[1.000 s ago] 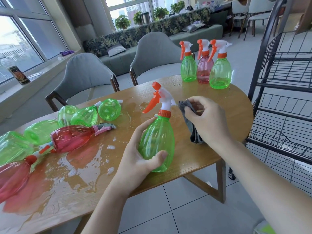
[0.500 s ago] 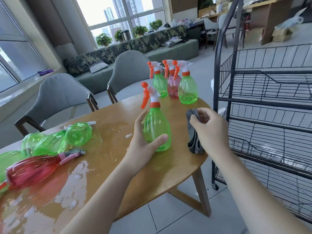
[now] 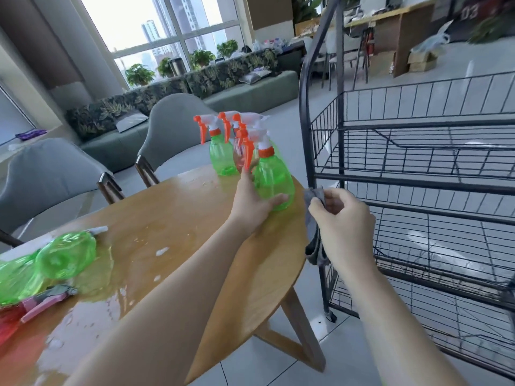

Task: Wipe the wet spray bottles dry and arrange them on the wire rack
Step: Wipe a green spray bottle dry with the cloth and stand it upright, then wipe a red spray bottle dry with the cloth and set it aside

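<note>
Head view: the fingers point(image 3: 274, 201) of the left hand point(image 3: 252, 203) curl round the lower body of an upright green spray bottle point(image 3: 274, 179) with an orange trigger, thumb across its front, gripping it where it stands on the wooden bench point(image 3: 178, 218) near the right edge. Just behind it stand three more upright bottles point(image 3: 223, 154) in a tight cluster (two green and one pinkish, as far as the overlap lets me tell). The right hand point(image 3: 344, 224) has its fingers point(image 3: 316, 204) curled on a grey cloth point(image 3: 315, 240), pinching it at the top while the rest hangs down past the bench edge. To the right, close beside the bench, is the black wire rack point(image 3: 418, 179). At the far left of the bench lie green bottles on their sides point(image 3: 67, 254) and a red bottle point(image 3: 8, 321) with a pink trigger, in a puddle of water point(image 3: 92, 299). Grey chairs point(image 3: 53, 174) stand behind the bench.
</note>
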The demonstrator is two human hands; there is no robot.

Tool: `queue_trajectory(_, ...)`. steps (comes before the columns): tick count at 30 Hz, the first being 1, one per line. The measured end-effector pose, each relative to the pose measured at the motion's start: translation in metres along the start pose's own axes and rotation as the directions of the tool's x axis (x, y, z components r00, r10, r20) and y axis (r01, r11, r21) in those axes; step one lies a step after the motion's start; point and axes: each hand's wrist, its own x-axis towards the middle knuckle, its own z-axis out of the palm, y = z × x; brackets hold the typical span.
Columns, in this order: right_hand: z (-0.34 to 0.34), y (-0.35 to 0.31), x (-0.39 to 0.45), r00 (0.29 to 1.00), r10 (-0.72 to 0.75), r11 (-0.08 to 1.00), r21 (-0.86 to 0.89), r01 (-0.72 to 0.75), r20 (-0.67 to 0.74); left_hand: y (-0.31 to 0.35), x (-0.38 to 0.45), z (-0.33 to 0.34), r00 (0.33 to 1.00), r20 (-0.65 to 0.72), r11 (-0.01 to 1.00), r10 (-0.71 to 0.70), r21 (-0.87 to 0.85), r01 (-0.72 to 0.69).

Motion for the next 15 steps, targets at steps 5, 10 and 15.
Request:
queue_trajectory(5,-0.006,0.001,0.007,1.000,-0.004,1.000,0.013,0.004,-0.016,0.002,0.009,0.006,0.999,0.036,0.999,-0.031,-0.021,0.032)
queue_trajectory(10,-0.009,0.001,0.007,1.000,-0.003,1.000,0.003,0.003,0.015,0.016,0.009,0.007,0.996,0.045,0.997,-0.071,0.028,0.070)
queue_trajectory(15,-0.005,-0.001,-0.002,0.998,-0.001,1.000,0.023,-0.001,0.062,0.018,-0.009,-0.013,0.995,0.027,0.995,-0.092,0.030,0.091)
